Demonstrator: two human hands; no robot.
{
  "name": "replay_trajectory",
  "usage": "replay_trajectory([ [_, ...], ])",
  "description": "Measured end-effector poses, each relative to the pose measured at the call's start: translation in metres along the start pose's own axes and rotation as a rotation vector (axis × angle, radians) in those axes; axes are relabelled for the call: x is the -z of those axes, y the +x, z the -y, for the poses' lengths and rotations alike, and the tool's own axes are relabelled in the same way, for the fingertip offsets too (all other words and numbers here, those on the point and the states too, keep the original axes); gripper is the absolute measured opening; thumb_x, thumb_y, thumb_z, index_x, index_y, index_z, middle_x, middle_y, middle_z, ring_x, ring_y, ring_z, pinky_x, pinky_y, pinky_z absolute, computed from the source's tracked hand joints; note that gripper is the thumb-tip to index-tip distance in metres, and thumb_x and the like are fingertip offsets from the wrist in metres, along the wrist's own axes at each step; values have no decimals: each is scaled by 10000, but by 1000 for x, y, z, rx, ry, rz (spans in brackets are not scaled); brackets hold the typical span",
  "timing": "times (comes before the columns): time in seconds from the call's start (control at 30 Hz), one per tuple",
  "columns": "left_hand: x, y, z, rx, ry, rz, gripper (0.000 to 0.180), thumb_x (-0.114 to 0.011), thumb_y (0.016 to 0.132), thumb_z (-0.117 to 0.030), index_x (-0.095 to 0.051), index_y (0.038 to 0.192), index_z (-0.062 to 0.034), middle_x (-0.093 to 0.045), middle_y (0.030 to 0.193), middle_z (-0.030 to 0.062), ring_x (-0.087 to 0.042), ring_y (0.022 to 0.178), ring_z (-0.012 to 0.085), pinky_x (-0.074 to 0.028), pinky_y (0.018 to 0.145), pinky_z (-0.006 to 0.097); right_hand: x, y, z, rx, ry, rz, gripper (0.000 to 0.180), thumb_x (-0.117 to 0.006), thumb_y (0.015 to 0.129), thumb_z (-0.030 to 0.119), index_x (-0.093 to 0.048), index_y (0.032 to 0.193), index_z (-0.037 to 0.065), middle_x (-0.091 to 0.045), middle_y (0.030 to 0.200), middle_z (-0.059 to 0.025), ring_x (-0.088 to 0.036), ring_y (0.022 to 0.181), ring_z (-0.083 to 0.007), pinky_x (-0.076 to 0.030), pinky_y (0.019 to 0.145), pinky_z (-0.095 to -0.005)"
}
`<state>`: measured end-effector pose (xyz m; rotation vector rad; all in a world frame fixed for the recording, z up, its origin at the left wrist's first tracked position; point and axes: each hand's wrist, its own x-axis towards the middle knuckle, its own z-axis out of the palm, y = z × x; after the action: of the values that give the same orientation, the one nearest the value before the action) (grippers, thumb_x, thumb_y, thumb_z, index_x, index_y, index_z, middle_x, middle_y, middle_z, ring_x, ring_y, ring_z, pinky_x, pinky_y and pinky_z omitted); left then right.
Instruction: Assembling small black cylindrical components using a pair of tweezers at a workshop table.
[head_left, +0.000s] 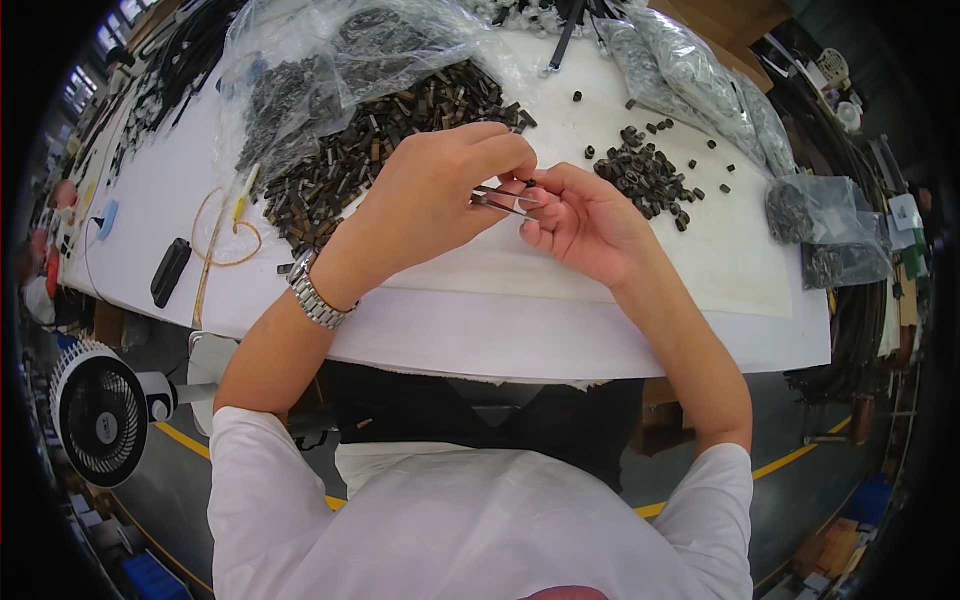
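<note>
My left hand (435,190), with a metal watch (316,290) on its wrist, is closed over the white table. From its palm a slim two-pronged metal tool, apparently tweezers (490,203), points toward my right hand. My right hand (590,225) has thumb and forefinger pinched on a small black piece (530,183), and the left fingertips meet it there. The other right fingers are curled below. Under and beyond my left hand spreads a large heap of dark brown and black small pieces (400,125). A smaller pile of black pieces (645,175) lies just beyond my right hand.
Clear plastic bags (350,50) cover part of the large heap; more bags (825,225) lie at the right. On the left are a black oblong case (171,272), a yellow-and-white pen-like tool (243,200) and a cord. A fan (100,415) stands beside the table's front left edge.
</note>
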<state>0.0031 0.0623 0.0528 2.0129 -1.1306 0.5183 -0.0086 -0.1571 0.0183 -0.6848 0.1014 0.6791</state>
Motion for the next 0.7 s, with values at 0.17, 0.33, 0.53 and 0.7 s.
replay_trajectory([
  [0.17, 7, 3, 14, 466, -334, 181, 141, -752, 839, -105, -674, 916, -17, -639, 731, 30, -582, 616, 109, -441, 551, 264, -6, -1, -3, 99, -215, -5, 213, -579, 1055, 147, -664, 1111, -40, -741, 932, -105, -719, 748, -176, -641, 839, -365],
  [0.33, 12, 5, 25, 871, -894, 111, 166, -754, 880, -154, -693, 917, -4, -598, 694, -7, -409, 487, 15, -250, 448, 217, -29, -7, -8, 446, -612, -63, 212, -607, 1052, 120, -654, 1151, -61, -764, 981, -145, -751, 835, -177, -641, 830, -344],
  [0.53, 7, 1, 30, 938, -1088, 120, 174, -754, 920, -169, -696, 955, -8, -594, 675, 2, -360, 445, 11, -197, 424, 221, -35, -7, -13, 670, -860, -143, 173, -682, 1000, 25, -658, 1136, -79, -782, 1002, -165, -760, 880, -165, -623, 811, -284],
  [0.7, 14, 3, 24, 899, -1077, 201, 208, -743, 941, -201, -707, 1009, -8, -650, 788, 33, -457, 514, 42, -304, 465, 236, -37, -9, -13, 679, -898, -200, 152, -687, 993, 35, -680, 1103, -71, -785, 953, -145, -767, 846, -163, -613, 792, -265],
])
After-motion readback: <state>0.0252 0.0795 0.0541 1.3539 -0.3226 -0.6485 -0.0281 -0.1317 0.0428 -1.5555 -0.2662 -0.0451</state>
